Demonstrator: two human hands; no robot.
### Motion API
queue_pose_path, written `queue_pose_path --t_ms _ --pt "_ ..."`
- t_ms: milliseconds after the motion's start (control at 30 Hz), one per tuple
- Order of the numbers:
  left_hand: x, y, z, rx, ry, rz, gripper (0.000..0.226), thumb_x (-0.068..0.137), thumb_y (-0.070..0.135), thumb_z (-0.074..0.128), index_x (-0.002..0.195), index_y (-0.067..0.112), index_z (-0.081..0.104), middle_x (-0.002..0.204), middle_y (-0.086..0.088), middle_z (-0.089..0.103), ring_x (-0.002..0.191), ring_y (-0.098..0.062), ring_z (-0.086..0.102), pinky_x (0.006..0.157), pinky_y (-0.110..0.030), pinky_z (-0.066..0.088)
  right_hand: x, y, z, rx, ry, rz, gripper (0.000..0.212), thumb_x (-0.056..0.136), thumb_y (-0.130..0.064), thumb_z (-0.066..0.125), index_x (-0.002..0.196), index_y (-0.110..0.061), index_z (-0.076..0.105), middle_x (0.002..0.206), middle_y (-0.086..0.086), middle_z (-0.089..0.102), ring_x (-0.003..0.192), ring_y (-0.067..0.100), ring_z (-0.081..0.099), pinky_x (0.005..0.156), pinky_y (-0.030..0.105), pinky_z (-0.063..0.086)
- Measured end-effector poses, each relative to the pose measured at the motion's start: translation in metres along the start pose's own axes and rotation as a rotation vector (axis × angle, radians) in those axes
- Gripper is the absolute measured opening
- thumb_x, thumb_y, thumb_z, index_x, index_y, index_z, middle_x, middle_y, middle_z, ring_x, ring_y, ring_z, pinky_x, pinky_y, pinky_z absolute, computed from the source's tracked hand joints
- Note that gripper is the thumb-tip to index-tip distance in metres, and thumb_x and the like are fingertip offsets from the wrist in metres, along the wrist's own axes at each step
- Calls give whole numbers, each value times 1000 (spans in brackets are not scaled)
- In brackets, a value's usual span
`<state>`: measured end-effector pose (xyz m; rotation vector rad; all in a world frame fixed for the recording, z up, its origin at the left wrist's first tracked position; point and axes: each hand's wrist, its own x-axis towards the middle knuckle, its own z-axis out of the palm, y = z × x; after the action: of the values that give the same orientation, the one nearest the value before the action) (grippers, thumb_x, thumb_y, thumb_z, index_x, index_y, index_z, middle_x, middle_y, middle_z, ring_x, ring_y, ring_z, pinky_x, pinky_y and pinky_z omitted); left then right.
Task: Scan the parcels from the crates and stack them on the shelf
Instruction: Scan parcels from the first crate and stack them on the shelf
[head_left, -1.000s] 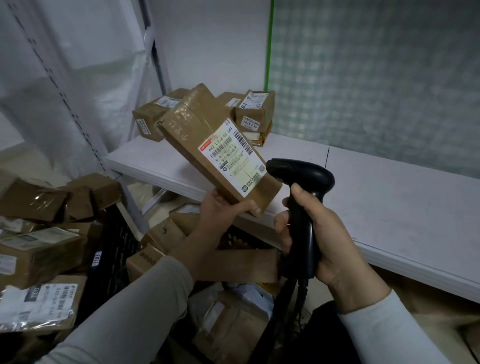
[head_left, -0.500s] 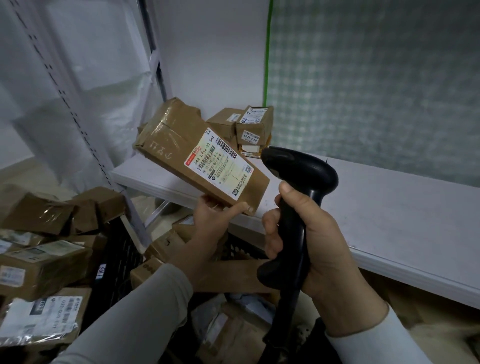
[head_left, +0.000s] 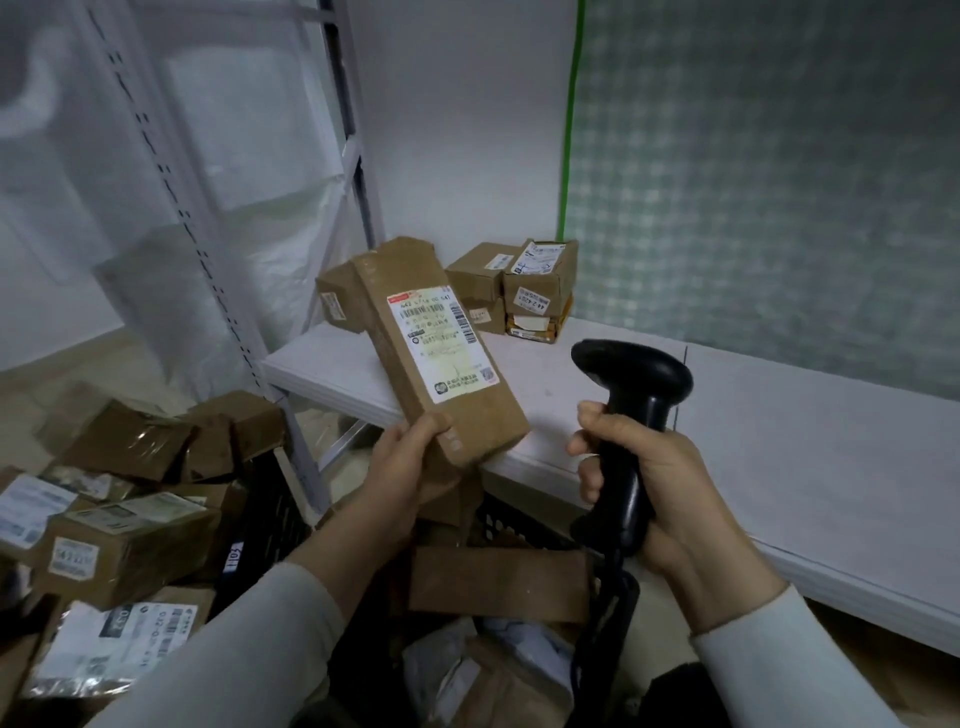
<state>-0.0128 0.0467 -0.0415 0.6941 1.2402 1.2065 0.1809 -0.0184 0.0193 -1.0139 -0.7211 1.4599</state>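
Head view: parcel (head_left: 439, 358) is held over the crate (head_left: 270, 519) beside the shelf (head_left: 779, 415), lower end gripped by left hand (head_left: 410, 467) fingers (head_left: 432, 425), label (head_left: 441, 338) turned face-up near the scanner (head_left: 631, 415) clenched in the right hand (head_left: 660, 493), presumably for scanning before shelving.

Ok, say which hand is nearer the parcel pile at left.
Left. Left hand, holding a long parcel, is right of the pile; right hand, gripping the barcode scanner, farther right.
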Motion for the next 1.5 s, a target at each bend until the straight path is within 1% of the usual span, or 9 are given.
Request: queue_pose_path --t_ms 167,467,733,867,1100,1167,1233,1333,1500 --pt "37 64 -43 -33 67 -98 26 87 33 62 105 14 59 106 -12 63 101 -29 61 89 -51 51 55 9 22 5 -26 96 15 82 -6 65 95 -5 60 61 12 60 38 17 44 37 22 38" --pt "173 188 -75 172 167 -15 16 87 26 58 92 12 52 96 -11 51 86 -25 54 69 -40 51 200 38 102 -22 -117 196 5 86 -5 64 87 -3 60 61 12 60 42 18 47 40 25 39" --pt "309 234 -70 211 231 47 22 84 33 58 97 15 56 88 -6 51 82 -22 54 64 -38 51 305 67 150 -4 -209 251 9 84 -1 62 92 -2 58 58 10 60 41 17 47 39 23 41" --pt "357 240 -67 207 212 12 24 86 39 52 85 15 51 86 -8 51 80 -23 53 68 -35 48 343 78 163 -14 -230 286 17 84 -3 63 99 -2 57 59 10 60 41 17 48 40 23 41" --pt "410 235 -76 159 317 96 48 84 48 59 119 16 51 109 -9 57 92 -28 58 59 -37 53 387 82 179 -24 -244 300 12 86 -4 62 97 -3 57 58 8 60 42 16 47 40 22 42" --pt "420 232 -78 153 376 158 86 75 66 64 139 14 38 131 -10 49 107 -32 54 73 -46 55 396 80 182 -31 -229 300 14 87 -4 62 99 -3 56 56 8 60 42 15 48 39 21 42" --pt "422 227 -76 393 439 220 131 52 83 67 152 22 8 153 -12 25 133 -38 36 97 -57 43 404 77 186 -46 -215 305 14 86 -4 62 99 -3 56 56 7 60 42 15 48 39 19 42" --pt "417 214 -69 887 454 380 133 55 67 79 151 34 -7 159 -12 -7 146 -37 1 115 -54 20 412 74 191 -80 -224 298 13 85 -5 63 97 -3 57 57 7 60 43 15 50 40 19 43" --pt "422 209 -70 1018 445 459 110 77 30 77 153 28 -2 157 -16 -3 145 -37 4 114 -46 22 421 67 198 -170 -226 249 14 85 -8 64 97 -3 60 58 7 60 45 15 51 44 22 44"
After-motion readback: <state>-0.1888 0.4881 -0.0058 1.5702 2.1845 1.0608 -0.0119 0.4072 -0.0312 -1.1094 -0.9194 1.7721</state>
